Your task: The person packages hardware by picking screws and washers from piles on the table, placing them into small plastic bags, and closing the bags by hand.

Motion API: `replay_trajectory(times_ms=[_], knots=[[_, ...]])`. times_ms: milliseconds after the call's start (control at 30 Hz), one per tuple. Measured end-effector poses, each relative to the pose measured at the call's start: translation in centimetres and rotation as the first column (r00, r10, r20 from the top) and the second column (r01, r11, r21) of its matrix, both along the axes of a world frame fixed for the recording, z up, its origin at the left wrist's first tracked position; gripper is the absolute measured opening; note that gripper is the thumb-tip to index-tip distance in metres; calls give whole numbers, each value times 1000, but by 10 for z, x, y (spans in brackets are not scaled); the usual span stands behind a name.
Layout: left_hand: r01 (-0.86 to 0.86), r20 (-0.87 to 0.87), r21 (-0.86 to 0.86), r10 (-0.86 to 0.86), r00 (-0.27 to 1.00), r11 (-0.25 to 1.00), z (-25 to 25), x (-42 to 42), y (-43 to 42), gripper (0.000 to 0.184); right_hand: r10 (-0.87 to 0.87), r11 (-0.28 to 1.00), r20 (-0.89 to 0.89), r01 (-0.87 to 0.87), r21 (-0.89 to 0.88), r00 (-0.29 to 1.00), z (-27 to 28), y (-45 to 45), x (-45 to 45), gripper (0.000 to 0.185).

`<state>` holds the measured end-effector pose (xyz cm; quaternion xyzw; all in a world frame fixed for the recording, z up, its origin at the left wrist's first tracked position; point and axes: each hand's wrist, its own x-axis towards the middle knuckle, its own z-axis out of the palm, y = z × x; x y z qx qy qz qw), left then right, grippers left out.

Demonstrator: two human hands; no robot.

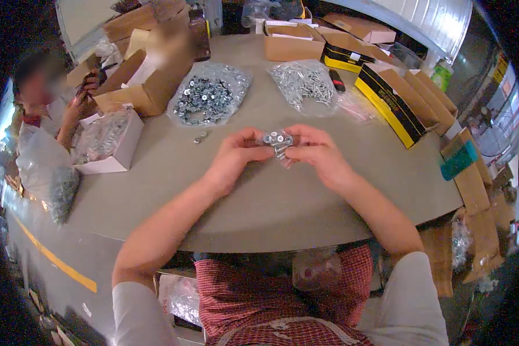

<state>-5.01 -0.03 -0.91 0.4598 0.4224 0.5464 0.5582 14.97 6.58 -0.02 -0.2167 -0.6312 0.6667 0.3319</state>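
Note:
Between my two hands, over the middle of the table, is a small clear plastic bag [279, 148] with screws and round metal pieces in it. My left hand [238, 154] is closed on its left side, thumb and fingers pinching. My right hand [320, 153] pinches the right side in the same way. Beyond my hands lie a large bag of small round metal fasteners [205, 98] and, to its right, a bag of long screws [305, 86]. A few loose metal pieces [200, 137] rest on the table left of my left hand.
A co-worker [40, 95] is at the left, beside a white box of bagged parts [112, 141] and a plastic bag [49, 173]. Cardboard boxes [294, 49] stand along the back. A black and yellow box [395, 104], red-black tool [337, 81] and small plastic bags [357, 106] are at right.

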Motion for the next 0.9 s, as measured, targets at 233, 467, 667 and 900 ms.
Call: replay_trajectory(times_ms=[233, 467, 667, 900], knots=[[38, -108, 107, -26, 994, 993, -5, 1, 0, 23, -59, 997, 46, 57, 47, 997, 2, -3, 0, 33], [50, -337, 50, -30, 941, 997, 2, 7, -8, 28, -148, 989, 166, 149, 10, 975, -3, -10, 5, 41], [42, -365, 230, 47, 930, 972, -35, 10, 12, 19, -152, 988, 126, 150, 22, 980, -18, -8, 1, 35], [18, -478, 291, 129, 869, 956, -31, 8, 10, 19, -154, 988, 129, 150, 45, 980, 2, -22, -9, 23]])
